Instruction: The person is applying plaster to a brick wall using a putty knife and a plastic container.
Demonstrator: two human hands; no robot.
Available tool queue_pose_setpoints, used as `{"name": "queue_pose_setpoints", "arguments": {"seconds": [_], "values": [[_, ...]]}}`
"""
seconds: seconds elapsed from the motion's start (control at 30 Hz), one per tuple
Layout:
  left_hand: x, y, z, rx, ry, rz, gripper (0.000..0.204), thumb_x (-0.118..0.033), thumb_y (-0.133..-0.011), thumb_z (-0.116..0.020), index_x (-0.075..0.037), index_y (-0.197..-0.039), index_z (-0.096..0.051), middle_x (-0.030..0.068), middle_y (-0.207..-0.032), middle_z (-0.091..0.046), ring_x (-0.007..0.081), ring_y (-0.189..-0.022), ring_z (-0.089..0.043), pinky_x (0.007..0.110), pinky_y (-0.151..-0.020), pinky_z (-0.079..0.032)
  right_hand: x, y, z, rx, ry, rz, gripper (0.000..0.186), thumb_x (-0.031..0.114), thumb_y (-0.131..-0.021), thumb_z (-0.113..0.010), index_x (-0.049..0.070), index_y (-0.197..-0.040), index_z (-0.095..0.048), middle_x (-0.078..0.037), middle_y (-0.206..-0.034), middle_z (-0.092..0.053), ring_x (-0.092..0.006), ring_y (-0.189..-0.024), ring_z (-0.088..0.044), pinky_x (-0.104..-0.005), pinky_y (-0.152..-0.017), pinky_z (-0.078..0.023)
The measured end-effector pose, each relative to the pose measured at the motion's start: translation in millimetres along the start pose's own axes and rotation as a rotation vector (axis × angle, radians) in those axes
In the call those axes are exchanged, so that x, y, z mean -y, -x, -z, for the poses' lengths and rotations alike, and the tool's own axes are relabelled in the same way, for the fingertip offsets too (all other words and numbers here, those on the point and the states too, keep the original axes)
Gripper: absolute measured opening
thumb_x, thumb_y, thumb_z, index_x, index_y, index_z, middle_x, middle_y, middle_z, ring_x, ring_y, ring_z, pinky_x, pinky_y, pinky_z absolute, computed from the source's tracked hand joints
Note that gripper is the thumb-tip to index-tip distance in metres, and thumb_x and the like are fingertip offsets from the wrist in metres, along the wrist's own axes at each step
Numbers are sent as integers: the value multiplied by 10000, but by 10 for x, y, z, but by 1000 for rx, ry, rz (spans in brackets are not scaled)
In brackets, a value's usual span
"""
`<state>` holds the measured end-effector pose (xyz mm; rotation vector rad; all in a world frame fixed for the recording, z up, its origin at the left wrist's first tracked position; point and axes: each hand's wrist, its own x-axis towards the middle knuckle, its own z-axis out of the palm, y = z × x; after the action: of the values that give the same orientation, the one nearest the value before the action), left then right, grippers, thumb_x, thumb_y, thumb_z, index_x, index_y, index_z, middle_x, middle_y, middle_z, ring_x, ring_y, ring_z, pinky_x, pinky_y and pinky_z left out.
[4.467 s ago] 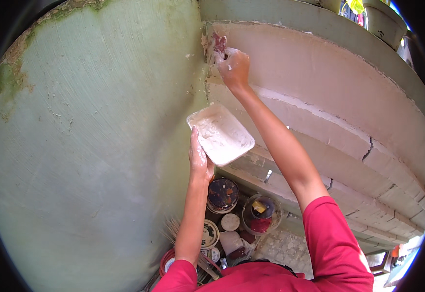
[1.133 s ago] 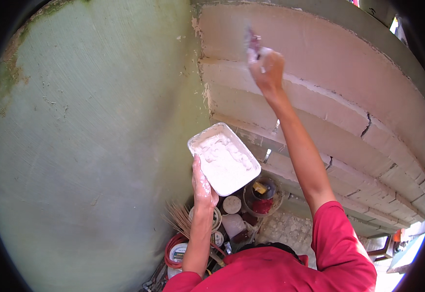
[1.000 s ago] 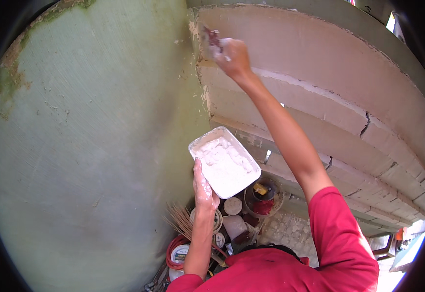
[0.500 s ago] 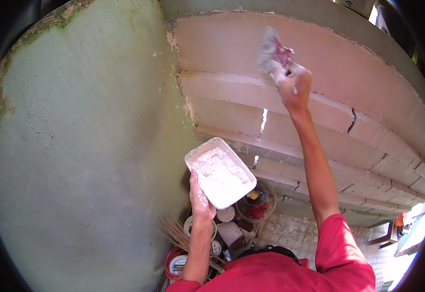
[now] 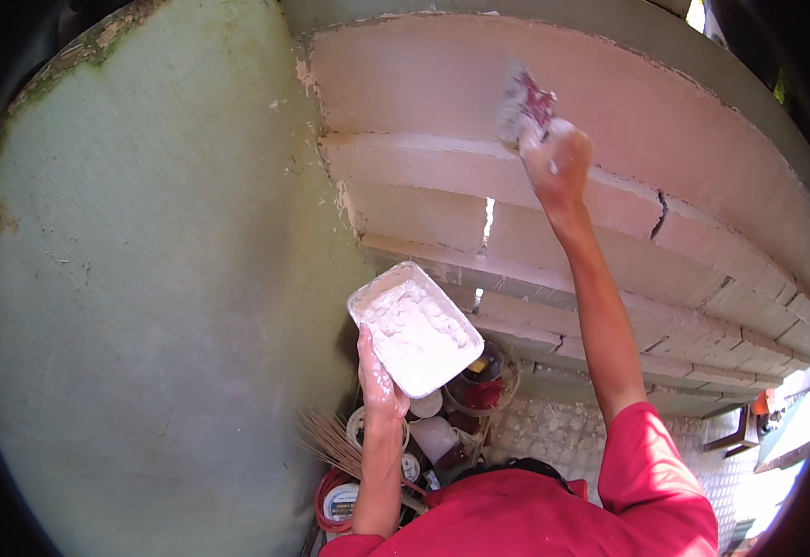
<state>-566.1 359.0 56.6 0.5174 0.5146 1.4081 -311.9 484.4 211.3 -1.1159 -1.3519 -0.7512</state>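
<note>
My left hand (image 5: 380,379) grips the near-left side of a white rectangular tray (image 5: 453,373), with white putty (image 5: 412,320) spread unevenly inside. White smears mark my fingers and wrist. My right hand (image 5: 561,162), slightly blurred, is reached far forward and closed around a putty-coated scraper (image 5: 528,100), white with a dark red part. The scraper lies at the pinkish upper band (image 5: 396,79) of the stepped surface ahead; the blur hides whether its edge touches. Putty also clings to my right fingers.
A pale green wall (image 5: 164,278) fills the left. Stepped ledges with a dark crack (image 5: 659,215) run to the right. Below the tray stand a bucket (image 5: 512,381) with tools, several tubs, a bundle of thin sticks (image 5: 331,444) and a red hose (image 5: 323,497). At right is a wooden stool (image 5: 734,432).
The scraper and my right hand have shifted slightly rightward and down along the pinkish band. The whole view has turned a little; the tray stays in my left hand.
</note>
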Motion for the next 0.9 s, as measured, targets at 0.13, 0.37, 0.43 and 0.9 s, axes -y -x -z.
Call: {"name": "queue_pose_setpoints", "arguments": {"seconds": [0.13, 0.37, 0.43, 0.9], "values": [[34, 3, -23, -55, -20, -5, 604, -460, -954, -404, -19, -1364, -355, 105, -1322, -487, 237, -1170, -514, 367, -985, -421, 467, -166, -219, 123, -222, -155, 229, 118, -760, -611, 23, -562, -548, -175, -478, -496, -362, -425, -511, -461, -445, -388], [64, 34, -55, -50, -10, -25, 596, -460, -958, -394, -25, -1364, -360, 103, -1321, -489, 238, -1178, -507, 367, -992, -413, 518, -400, -1469, 81, -182, 64, 182, 125, -712, -598, 21, -577, -534, -211, -525, -525, -404, -498, -541, -503, -480, -429], [21, 57, -2, -48, -3, -39, 593, -456, -961, -388, -23, -1365, -357, 101, -1322, -487, 237, -1182, -504, 366, -994, -410, 362, -350, -1226, -61, -194, 143, 233, 130, -731, -598, 28, -552, -490, -204, -520, -526, -399, -506, -558, -503, -480, -412], [93, 34, -111, 25, 17, -5, 592, -455, -964, -382, -16, -1361, -363, 101, -1320, -491, 234, -1173, -511, 365, -990, -415, 227, -420, -866, 61, -242, 118, 222, 109, -737, -633, 36, -596, -477, -125, -497, -460, -277, -425, -447, -432, -440, -330]]}}
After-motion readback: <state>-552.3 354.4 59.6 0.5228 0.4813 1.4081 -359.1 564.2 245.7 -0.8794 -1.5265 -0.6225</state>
